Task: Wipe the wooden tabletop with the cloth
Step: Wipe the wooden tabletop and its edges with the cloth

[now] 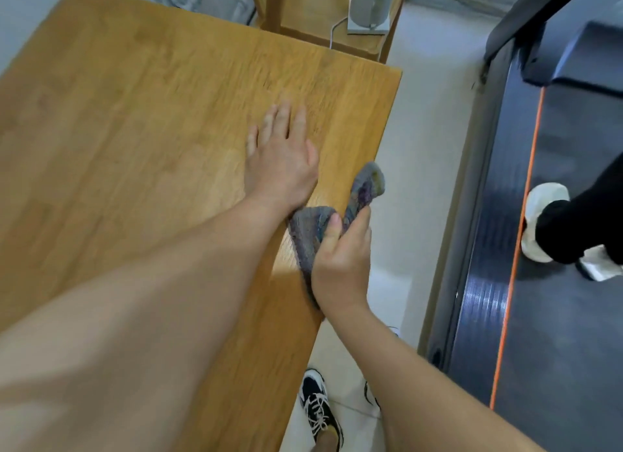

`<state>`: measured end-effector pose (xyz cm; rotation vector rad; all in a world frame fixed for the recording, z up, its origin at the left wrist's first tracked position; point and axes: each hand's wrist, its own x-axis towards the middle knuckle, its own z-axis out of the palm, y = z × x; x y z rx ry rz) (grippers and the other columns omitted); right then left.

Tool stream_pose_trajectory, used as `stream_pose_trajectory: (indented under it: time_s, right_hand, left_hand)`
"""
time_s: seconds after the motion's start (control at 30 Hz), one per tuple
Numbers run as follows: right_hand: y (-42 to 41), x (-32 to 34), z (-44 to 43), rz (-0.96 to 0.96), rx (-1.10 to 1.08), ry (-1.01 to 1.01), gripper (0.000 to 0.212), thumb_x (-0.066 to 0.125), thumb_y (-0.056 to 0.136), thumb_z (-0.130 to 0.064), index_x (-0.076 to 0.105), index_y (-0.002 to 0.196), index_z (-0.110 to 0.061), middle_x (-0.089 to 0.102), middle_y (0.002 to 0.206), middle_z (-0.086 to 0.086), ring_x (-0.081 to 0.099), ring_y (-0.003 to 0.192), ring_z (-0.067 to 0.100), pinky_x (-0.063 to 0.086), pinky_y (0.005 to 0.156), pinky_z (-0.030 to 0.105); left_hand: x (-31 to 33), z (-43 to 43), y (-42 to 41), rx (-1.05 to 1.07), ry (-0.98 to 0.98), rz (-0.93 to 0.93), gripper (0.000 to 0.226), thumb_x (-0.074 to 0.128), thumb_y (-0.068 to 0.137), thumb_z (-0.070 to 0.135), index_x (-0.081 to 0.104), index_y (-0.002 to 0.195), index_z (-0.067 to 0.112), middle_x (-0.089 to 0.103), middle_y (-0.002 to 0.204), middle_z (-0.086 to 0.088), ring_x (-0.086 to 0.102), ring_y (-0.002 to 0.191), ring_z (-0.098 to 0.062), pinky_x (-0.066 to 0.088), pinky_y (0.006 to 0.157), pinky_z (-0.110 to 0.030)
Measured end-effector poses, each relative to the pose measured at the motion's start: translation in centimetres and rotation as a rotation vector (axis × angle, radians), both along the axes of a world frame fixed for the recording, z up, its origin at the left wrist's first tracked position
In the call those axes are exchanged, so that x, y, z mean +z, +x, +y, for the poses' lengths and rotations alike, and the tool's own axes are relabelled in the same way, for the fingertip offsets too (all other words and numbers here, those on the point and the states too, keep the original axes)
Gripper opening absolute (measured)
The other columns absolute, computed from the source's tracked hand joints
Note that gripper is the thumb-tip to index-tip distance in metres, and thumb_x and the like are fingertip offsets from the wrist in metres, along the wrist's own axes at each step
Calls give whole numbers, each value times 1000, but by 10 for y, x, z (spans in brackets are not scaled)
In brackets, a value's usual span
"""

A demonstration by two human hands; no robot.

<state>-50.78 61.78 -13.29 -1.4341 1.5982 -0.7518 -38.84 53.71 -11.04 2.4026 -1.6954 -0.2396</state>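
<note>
The wooden tabletop fills the left and middle of the view. My left hand lies flat on it near the right edge, fingers straight and pointing away from me. A grey-purple cloth is bunched at the table's right edge, just right of my left wrist. My right hand grips the cloth from below, thumb on top of a fold and fingers curled round it. Part of the cloth is hidden under my right hand.
A wooden stand with a grey device and cable sits beyond the table's far edge. A dark treadmill with an orange stripe runs along the right, with another person's foot on it. My shoes stand on pale floor tiles.
</note>
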Motion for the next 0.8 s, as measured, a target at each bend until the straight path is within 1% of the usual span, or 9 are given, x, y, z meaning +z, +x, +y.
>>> stream_pose_trajectory:
  time_s: [0.07, 0.17, 0.2, 0.27, 0.4, 0.53, 0.63, 0.73, 0.8]
  right_hand:
    - [-8, -1, 8, 45, 55, 1, 69, 22, 96, -50, 24, 147, -4, 40, 144, 21, 40, 132, 33, 37, 106, 47]
    - [-8, 5, -18, 163, 66, 28, 52, 27, 102, -39, 33, 136, 0, 53, 127, 22, 52, 115, 38, 43, 86, 41]
    - [-5, 8, -32, 178, 44, 49, 46, 28, 103, -35, 37, 131, 0, 56, 122, 22, 54, 110, 39, 40, 79, 38]
    - [3, 15, -56, 230, -37, 80, 42, 26, 104, -32, 40, 128, -1, 57, 120, 23, 55, 108, 39, 35, 73, 37]
    - [13, 19, -47, 317, -77, 27, 52, 26, 104, -32, 25, 147, -2, 51, 134, 22, 52, 116, 38, 42, 84, 41]
    - [10, 20, 33, 268, -14, 34, 60, 29, 104, -33, 7, 153, -5, 32, 150, 20, 42, 127, 34, 40, 96, 40]
    - [4, 16, 114, 160, 29, 32, 62, 31, 104, -32, 3, 154, -9, 21, 156, 12, 29, 138, 24, 30, 107, 30]
    - [-3, 12, 171, 139, 62, 41, 64, 33, 102, -32, 4, 154, -8, 17, 158, 12, 25, 143, 24, 24, 109, 23]
    - [-7, 13, 177, 126, 117, 47, 66, 36, 102, -30, 1, 153, -6, 14, 158, 14, 24, 143, 25, 22, 107, 20]
  left_hand:
    - [3, 50, -3, -68, 37, -5, 55, 24, 98, 34, 18, 152, 21, 13, 161, -2, 6, 147, -19, 5, 118, -44]
    - [7, 148, 0, -144, 81, -34, 57, 26, 97, 34, 21, 152, 22, 16, 160, -1, 10, 147, -19, 8, 118, -43]
    - [8, 179, 3, -162, 90, -50, 57, 30, 95, 33, 24, 151, 22, 20, 159, -2, 14, 147, -19, 12, 117, -43]
    - [8, 226, 11, -166, 89, -88, 56, 35, 94, 29, 31, 149, 20, 27, 157, -4, 20, 145, -20, 20, 116, -45]
    - [9, 250, 18, -115, 93, -64, 57, 36, 92, 30, 35, 147, 22, 27, 157, -1, 19, 146, -15, 23, 114, -46]
    - [5, 248, 17, -102, 78, -58, 57, 34, 91, 33, 34, 148, 25, 27, 157, 2, 17, 146, -13, 15, 115, -42]
    - [1, 248, 18, -81, 66, -83, 57, 32, 91, 33, 34, 147, 26, 28, 156, 2, 21, 144, -14, 16, 114, -42]
    - [2, 248, 15, -90, 63, -83, 56, 30, 92, 33, 31, 148, 26, 26, 157, 3, 19, 144, -14, 14, 115, -41]
    - [2, 250, 15, -79, 57, -68, 56, 30, 93, 33, 31, 148, 27, 25, 157, 3, 18, 144, -15, 13, 115, -41]
